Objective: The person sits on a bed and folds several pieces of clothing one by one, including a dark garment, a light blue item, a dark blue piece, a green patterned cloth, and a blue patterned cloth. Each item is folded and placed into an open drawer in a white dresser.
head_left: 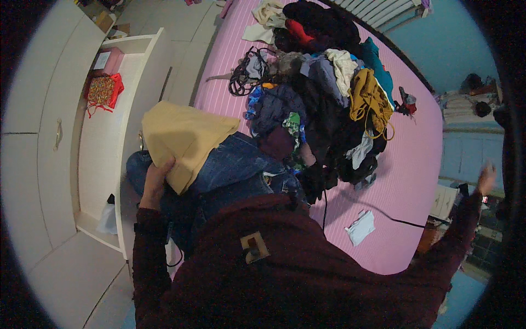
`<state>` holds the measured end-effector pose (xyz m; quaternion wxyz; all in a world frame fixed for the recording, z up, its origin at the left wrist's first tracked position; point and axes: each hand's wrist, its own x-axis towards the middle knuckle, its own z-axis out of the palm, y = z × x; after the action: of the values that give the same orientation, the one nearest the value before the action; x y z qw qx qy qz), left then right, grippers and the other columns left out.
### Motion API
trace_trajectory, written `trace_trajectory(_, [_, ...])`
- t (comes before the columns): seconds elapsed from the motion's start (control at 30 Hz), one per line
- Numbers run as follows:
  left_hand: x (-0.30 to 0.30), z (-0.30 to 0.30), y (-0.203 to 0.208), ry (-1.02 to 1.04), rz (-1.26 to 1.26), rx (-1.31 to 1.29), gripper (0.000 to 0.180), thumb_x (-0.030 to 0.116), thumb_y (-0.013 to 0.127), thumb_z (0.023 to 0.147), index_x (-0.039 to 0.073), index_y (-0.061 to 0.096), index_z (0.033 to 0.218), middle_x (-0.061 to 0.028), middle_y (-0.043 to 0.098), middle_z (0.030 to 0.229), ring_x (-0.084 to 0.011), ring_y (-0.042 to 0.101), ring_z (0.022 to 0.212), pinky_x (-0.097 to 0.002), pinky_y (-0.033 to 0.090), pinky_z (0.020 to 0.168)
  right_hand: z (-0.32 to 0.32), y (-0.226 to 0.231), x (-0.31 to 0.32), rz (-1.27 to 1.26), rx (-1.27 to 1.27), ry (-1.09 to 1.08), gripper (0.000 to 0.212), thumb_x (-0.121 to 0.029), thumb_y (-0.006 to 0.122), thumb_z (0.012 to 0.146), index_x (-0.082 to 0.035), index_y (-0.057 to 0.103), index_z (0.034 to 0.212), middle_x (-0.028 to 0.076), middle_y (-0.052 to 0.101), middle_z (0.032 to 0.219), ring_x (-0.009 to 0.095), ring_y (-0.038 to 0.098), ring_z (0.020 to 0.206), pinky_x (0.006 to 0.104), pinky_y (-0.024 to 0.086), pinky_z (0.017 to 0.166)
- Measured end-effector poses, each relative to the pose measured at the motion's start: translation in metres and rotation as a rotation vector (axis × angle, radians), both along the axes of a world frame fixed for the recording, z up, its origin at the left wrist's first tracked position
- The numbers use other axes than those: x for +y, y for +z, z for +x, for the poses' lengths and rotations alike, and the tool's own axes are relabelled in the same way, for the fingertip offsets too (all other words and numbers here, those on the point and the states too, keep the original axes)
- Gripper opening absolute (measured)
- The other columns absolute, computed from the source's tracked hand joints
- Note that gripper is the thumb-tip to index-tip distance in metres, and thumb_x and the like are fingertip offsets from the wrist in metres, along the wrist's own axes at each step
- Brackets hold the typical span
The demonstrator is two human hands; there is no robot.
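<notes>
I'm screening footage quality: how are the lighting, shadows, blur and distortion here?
Head view: dim overall, black fisheye border; soft shadows on the folded yellow cloth and pink striped bedsheet, whose edges curve. Same view: the outstretched right hand looks slightly blurred.

An open white drawer (98, 159) on your left holds a pink box (113, 61) and a patterned red-and-gold pouch (102, 90); ahead of you lies a pink striped bed (408, 214), a white slatted panel (382, 13) beyond.

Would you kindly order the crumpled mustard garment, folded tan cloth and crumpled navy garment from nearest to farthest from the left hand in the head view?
1. Tan cloth, in the left hand.
2. Navy garment, to its right.
3. Mustard garment, farther right.
</notes>
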<state>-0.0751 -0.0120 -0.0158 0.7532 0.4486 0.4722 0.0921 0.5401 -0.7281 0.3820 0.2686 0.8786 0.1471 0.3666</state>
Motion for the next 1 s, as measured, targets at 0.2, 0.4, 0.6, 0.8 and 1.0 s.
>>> trace_trajectory(0.2, [-0.004,-0.002,0.025,0.021,0.044,0.024,0.052,0.019,0.069,0.078,-0.001,0.047,0.121,-0.0097,0.057,0.112,-0.0203,0.056,0.100,-0.0330,0.046,0.085,-0.062,-0.225,0.392,0.317,0.841,0.968,0.053,-0.029,0.072,0.073,-0.003,0.052,0.116,0.016,0.053,0.117,0.032,0.049,0.111,0.0372,0.041,0.091])
trace_trajectory(0.4, [-0.009,-0.009,0.035,-0.107,0.152,0.140,0.059,0.016,0.070,0.075,-0.003,0.043,0.123,-0.0111,0.056,0.114,-0.0209,0.056,0.101,-0.0322,0.045,0.086,-0.120,-0.269,0.488,0.045,0.837,0.602,0.047,-0.035,0.071,0.071,-0.004,0.060,0.105,0.017,0.062,0.092,0.034,0.058,0.091,0.0430,0.045,0.083])
trace_trajectory(0.6, [-0.013,-0.007,0.025,-0.037,0.121,0.074,0.071,0.015,0.073,0.070,-0.003,0.036,0.127,-0.0136,0.051,0.121,-0.0232,0.052,0.108,-0.0339,0.041,0.092,-0.065,-0.232,0.404,1.489,1.469,0.479,0.046,-0.033,0.053,0.090,0.004,0.051,0.116,0.009,0.059,0.111,0.023,0.056,0.101,0.0323,0.042,0.089])
trace_trajectory(0.8, [-0.001,-0.013,0.010,-0.156,0.243,0.163,0.076,0.016,0.075,0.068,-0.002,0.033,0.128,-0.0140,0.050,0.123,-0.0243,0.050,0.110,-0.0359,0.039,0.095,-0.061,-0.220,0.359,2.001,1.423,0.621,0.042,-0.030,0.043,0.094,0.000,0.046,0.123,0.010,0.055,0.119,0.024,0.053,0.108,0.0371,0.039,0.095])
trace_trajectory(1.0, [-0.003,-0.022,-0.003,-0.095,0.203,0.168,0.078,0.013,0.074,0.069,0.000,0.031,0.132,-0.0141,0.048,0.124,-0.0251,0.048,0.112,-0.0360,0.038,0.097,-0.039,-0.213,0.349,2.092,1.277,0.734,0.045,-0.031,0.043,0.094,-0.001,0.043,0.127,0.013,0.051,0.124,0.028,0.050,0.113,0.0411,0.038,0.099])
